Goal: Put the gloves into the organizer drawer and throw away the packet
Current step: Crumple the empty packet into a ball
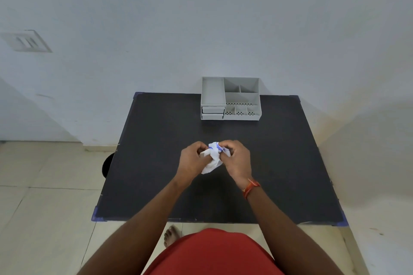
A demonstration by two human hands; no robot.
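A crumpled white packet with blue print hangs between both hands above the middle of the black table. My left hand pinches its left side and my right hand grips its upper right part. Whether gloves are inside it cannot be told. The grey organizer stands at the table's far edge against the wall. Its two small drawers sit shut at its lower left front.
A dark round bin peeks out on the floor beside the table's left edge. A white wall rises behind the table. Pale floor tiles lie to the left and right, and a bare foot shows below the near edge.
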